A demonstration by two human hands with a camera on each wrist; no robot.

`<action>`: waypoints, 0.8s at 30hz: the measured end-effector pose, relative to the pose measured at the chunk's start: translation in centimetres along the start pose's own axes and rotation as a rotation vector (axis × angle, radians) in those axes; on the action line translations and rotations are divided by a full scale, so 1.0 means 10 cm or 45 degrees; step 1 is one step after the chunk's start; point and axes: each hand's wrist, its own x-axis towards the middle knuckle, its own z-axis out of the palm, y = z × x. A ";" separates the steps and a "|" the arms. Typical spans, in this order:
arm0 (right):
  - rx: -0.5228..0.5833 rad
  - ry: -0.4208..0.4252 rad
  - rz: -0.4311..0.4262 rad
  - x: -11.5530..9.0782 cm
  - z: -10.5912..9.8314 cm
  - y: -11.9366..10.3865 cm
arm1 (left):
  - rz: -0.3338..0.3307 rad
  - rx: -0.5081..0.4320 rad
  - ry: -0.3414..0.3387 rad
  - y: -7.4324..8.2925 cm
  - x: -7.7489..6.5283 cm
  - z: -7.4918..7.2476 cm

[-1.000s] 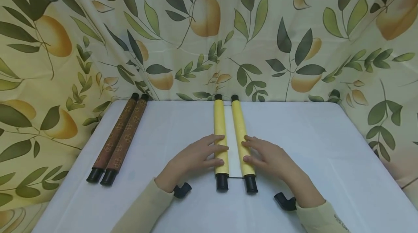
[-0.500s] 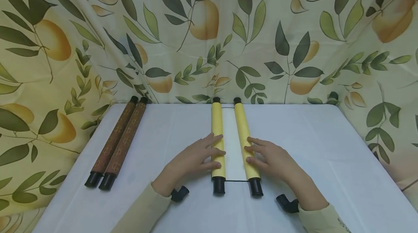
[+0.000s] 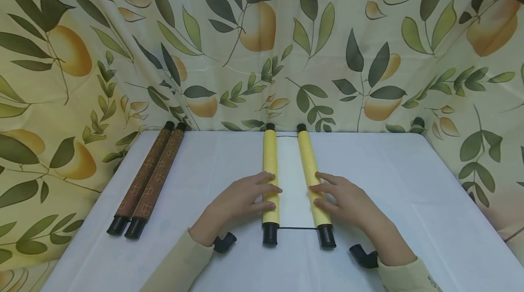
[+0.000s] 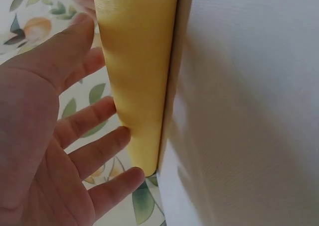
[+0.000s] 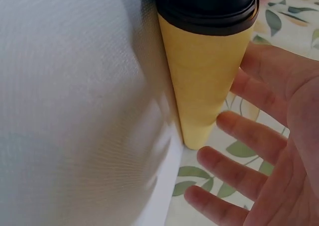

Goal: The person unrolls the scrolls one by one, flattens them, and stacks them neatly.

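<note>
A yellow scroll with black end knobs lies partly unrolled on the table, a strip of white paper [image 3: 292, 183] showing between its two rolls. My left hand [image 3: 245, 196] rests on the left roll [image 3: 270, 155], fingers spread and nearly straight. On the right roll [image 3: 308, 155] lie the fingertips of my right hand [image 3: 348, 196], also spread. In the left wrist view the fingertips touch the side of the yellow roll [image 4: 137, 76]. The right wrist view shows thumb and fingers along the other yellow roll [image 5: 202, 76], below its black knob [image 5: 207, 4].
A brown patterned scroll [image 3: 157, 173], its two rolls side by side, lies at the table's left. The white table [image 3: 389, 183] ends at a fruit-and-leaf patterned curtain [image 3: 254, 78] behind. A black device [image 3: 363, 256] is on each wrist.
The two yellow rolls have moved apart, the right one to the right and the left one slightly left, so the white strip has widened. Both hands have moved with them.
</note>
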 end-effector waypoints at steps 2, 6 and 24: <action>0.003 0.002 -0.014 0.00 -0.01 0.00 | -0.004 0.009 0.009 -0.01 0.00 0.00; -0.020 0.008 -0.019 0.00 -0.02 0.00 | -0.004 0.025 0.038 -0.03 0.00 -0.01; 0.017 0.030 0.012 -0.01 -0.02 0.02 | 0.039 0.030 0.075 -0.09 -0.01 -0.02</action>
